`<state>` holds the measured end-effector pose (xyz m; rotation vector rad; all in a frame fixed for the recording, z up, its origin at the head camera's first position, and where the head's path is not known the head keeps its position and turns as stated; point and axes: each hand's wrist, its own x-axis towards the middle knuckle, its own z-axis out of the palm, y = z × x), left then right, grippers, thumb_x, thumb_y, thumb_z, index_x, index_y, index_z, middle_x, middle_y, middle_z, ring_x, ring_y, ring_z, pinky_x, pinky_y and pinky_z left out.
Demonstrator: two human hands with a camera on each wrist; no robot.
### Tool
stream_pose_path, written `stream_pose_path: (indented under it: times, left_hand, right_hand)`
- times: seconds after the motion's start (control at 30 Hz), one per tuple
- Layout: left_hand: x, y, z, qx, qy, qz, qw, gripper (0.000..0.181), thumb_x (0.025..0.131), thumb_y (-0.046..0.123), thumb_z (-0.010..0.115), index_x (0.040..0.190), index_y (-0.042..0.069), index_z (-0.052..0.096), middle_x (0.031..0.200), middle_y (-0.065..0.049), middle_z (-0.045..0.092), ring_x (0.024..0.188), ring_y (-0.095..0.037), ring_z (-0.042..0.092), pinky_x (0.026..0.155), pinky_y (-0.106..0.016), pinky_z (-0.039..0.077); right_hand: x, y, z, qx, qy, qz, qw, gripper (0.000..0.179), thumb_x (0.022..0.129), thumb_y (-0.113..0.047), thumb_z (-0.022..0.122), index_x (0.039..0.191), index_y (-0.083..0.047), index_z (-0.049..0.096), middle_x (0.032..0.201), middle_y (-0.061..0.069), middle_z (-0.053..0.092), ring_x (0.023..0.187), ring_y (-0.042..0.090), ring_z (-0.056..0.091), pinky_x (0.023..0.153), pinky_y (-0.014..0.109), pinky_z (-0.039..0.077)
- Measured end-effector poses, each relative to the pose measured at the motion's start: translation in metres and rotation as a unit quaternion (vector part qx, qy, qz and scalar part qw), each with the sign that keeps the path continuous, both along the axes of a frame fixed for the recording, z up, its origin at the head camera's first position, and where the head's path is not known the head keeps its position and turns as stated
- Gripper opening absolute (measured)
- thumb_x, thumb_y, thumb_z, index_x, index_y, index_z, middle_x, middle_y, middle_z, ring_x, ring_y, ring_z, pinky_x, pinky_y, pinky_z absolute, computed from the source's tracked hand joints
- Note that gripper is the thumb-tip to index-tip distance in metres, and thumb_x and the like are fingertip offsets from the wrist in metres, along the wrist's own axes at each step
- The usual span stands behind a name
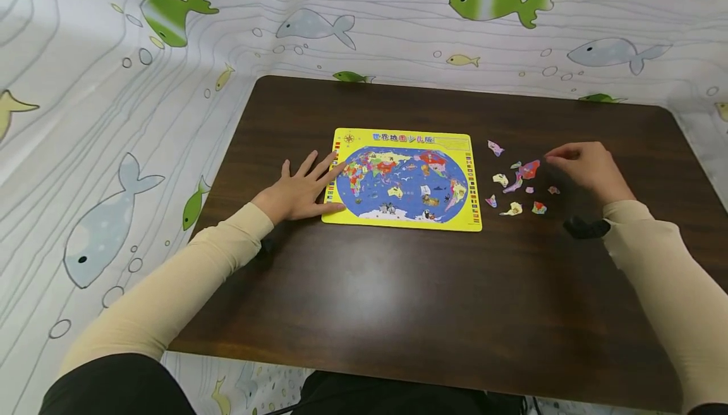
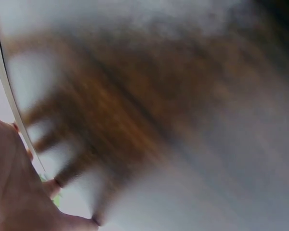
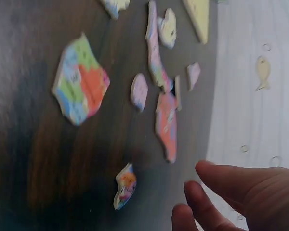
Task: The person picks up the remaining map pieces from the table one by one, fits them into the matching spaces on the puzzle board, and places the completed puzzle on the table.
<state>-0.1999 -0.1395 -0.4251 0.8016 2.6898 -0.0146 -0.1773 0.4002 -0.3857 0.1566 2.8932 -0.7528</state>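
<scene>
A yellow-bordered world map puzzle board (image 1: 409,197) lies flat on the table. My left hand (image 1: 298,194) rests at its left side with fingers spread, fingertips and thumb on the border. To the right of the board several loose map pieces are scattered. Among them are a red-and-purple piece (image 1: 529,169), a cream piece (image 1: 514,210) and a green-and-red piece (image 3: 82,82). My right hand (image 1: 591,168) hovers just right of the red-and-purple piece. In the right wrist view, its thumb and bent fingers are apart, with nothing between them.
The dark wooden table (image 1: 364,288) stands against a fish-printed white sheet (image 1: 387,17). A small orange-toned piece (image 3: 125,186) lies nearest my right fingers. A black strap end (image 1: 586,228) hangs by the right wrist. The left wrist view is mostly blurred tabletop.
</scene>
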Motion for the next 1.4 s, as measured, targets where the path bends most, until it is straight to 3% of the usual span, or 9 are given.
stream_pose_path:
  times: [0.17,0.33,0.47,0.63,0.7,0.87,0.93,1.17,1.4]
  left_hand:
    - [0.003,0.004,-0.004,0.0,-0.003,-0.001,1.0,0.088,0.085,0.079,0.03,0.153,0.036,-0.005,0.162,0.004,-0.013,0.149,-0.034,-0.006,0.107,-0.075,0.006]
    - [0.004,0.006,-0.007,-0.005,-0.004,-0.003,1.0,0.088,0.084,0.08,0.029,0.153,0.037,-0.006,0.162,0.004,-0.014,0.149,-0.034,-0.007,0.107,-0.075,0.005]
    - [0.003,0.006,-0.007,-0.006,-0.003,0.001,1.0,0.089,0.083,0.081,0.029,0.153,0.038,-0.006,0.162,0.005,-0.014,0.149,-0.034,-0.007,0.107,-0.075,0.005]
    - [0.003,0.005,-0.008,-0.004,-0.008,0.005,0.9999,0.089,0.083,0.081,0.028,0.153,0.038,-0.006,0.162,0.005,-0.015,0.149,-0.034,-0.009,0.107,-0.075,0.004]
    - [0.004,0.005,-0.007,-0.001,-0.01,0.006,0.9999,0.089,0.083,0.081,0.029,0.153,0.037,-0.006,0.162,0.005,-0.015,0.149,-0.034,-0.009,0.107,-0.075,0.004]
    - [0.002,0.003,-0.007,-0.004,-0.008,0.007,0.9999,0.089,0.083,0.081,0.028,0.152,0.039,-0.008,0.161,0.005,-0.016,0.149,-0.034,-0.009,0.107,-0.075,0.004]
    - [0.001,0.003,-0.008,-0.008,-0.005,0.007,0.9999,0.089,0.083,0.082,0.027,0.152,0.039,-0.009,0.161,0.005,-0.017,0.149,-0.033,-0.009,0.107,-0.075,0.005]
    - [0.0,0.002,-0.006,-0.008,-0.004,0.009,0.9999,0.089,0.083,0.081,0.028,0.152,0.038,-0.008,0.162,0.004,-0.016,0.149,-0.034,-0.009,0.107,-0.075,0.004]
    - [0.0,0.001,-0.004,-0.009,-0.003,0.008,0.9999,0.089,0.084,0.08,0.029,0.152,0.038,-0.008,0.162,0.003,-0.014,0.149,-0.036,-0.007,0.106,-0.076,0.004]
  right_hand:
    - [-0.007,0.013,-0.012,-0.002,-0.037,0.014,0.9992,0.055,0.095,-0.046,0.054,0.125,-0.001,0.059,0.13,0.031,0.051,0.118,0.047,0.045,0.094,0.065,0.034]
    - [-0.008,0.024,-0.026,-0.001,-0.032,0.028,0.9991,0.051,0.094,-0.042,0.058,0.124,-0.001,0.06,0.129,0.031,0.052,0.119,0.046,0.045,0.096,0.064,0.033]
    - [-0.01,0.028,-0.029,-0.026,-0.025,0.032,0.9988,0.049,0.092,-0.039,0.061,0.127,-0.004,0.059,0.132,0.027,0.052,0.118,0.038,0.048,0.098,0.061,0.035]
    - [-0.015,0.031,-0.027,-0.011,-0.021,0.056,0.9982,0.049,0.089,-0.041,0.065,0.126,-0.01,0.062,0.129,0.022,0.055,0.098,0.019,0.054,0.083,0.044,0.044]
    - [-0.017,0.033,-0.028,0.004,-0.021,0.065,0.9977,0.048,0.089,-0.041,0.065,0.125,-0.01,0.063,0.128,0.022,0.055,0.095,0.02,0.054,0.079,0.041,0.042]
    - [-0.02,0.034,-0.029,0.012,-0.02,0.074,0.997,0.05,0.088,-0.042,0.065,0.126,-0.009,0.063,0.128,0.023,0.052,0.1,0.033,0.053,0.082,0.05,0.042]
    - [-0.021,0.033,-0.029,0.013,-0.017,0.077,0.9968,0.05,0.088,-0.042,0.065,0.126,-0.009,0.062,0.128,0.023,0.052,0.097,0.033,0.052,0.08,0.05,0.042]
    - [-0.025,0.032,-0.029,0.018,-0.003,0.076,0.9969,0.045,0.087,-0.043,0.066,0.118,-0.01,0.067,0.121,0.019,0.056,0.087,0.025,0.051,0.068,0.033,0.04]
    - [-0.024,0.029,-0.031,0.029,0.031,0.074,0.9963,0.039,0.087,-0.042,0.066,0.11,-0.011,0.071,0.11,0.018,0.06,0.074,0.021,0.049,0.061,0.031,0.038]
